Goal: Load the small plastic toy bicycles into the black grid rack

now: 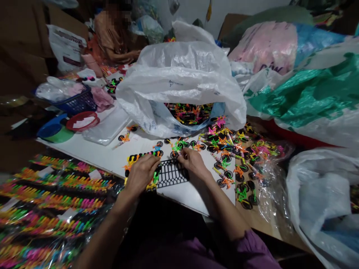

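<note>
Toy bicycles (227, 157) lie heaped toward the right end of the bench (196, 200), spilling past its right edge. More sit inside a plastic bag (179, 78) along the back edge. A basket (75, 101) stands behind the back left corner, and bagged toy strips (53, 201) lie beyond the left edge.

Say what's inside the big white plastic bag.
The bag holds small toy bicycles in black, orange and green; its folds hide anything deeper.

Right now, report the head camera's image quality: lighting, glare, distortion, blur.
In the head view, wide-angle distortion bends the white board; glare streaks the clear wrapping over the coloured strips and the white plastic bag; shadows stay soft; no heavy blur.
</note>
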`<state>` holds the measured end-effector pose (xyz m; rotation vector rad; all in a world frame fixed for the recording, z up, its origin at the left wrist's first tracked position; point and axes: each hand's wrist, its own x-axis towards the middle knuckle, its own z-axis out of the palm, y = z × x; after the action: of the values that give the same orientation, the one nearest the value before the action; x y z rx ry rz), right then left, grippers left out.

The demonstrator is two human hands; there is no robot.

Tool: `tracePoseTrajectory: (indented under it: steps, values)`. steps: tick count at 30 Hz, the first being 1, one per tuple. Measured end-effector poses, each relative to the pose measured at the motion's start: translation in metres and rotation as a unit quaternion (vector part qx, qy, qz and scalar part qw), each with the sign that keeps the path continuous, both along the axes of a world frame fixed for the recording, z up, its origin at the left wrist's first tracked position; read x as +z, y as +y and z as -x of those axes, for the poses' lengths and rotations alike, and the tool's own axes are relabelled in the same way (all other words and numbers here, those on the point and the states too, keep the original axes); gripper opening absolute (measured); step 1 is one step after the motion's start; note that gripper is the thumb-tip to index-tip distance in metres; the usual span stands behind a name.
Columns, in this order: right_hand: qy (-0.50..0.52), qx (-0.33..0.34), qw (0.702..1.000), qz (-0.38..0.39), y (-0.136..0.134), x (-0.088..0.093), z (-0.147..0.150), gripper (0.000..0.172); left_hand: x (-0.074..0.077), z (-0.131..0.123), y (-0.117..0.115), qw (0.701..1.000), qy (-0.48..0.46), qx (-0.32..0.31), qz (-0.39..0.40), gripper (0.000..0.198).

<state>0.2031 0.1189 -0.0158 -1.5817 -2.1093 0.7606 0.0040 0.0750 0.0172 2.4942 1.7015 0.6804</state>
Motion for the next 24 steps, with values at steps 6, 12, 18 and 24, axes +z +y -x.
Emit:
tracePoseTrajectory:
  steps: [6, 12, 18, 24]
  values:
    - [0.146, 0.018, 0.987, 0.057, -0.046, -0.016, 0.033, 0.009, 0.003, 0.000, 0.008, 1.000, -0.006, 0.011, 0.013, 0.024]
    - [0.125, 0.014, 0.991, 0.034, -0.043, -0.012, 0.038, 0.009, 0.025, -0.005, -0.023, 0.996, -0.012, 0.058, -0.066, 0.024]
    - [0.119, -0.013, 0.993, 0.010, -0.045, -0.005, 0.043, 0.008, 0.014, -0.024, -0.038, 0.996, 0.028, 0.078, -0.020, 0.022]
    - [0.111, -0.026, 0.993, 0.025, -0.057, 0.003, 0.037, 0.004, 0.011, -0.032, -0.041, 0.993, 0.035, 0.107, -0.047, 0.021]
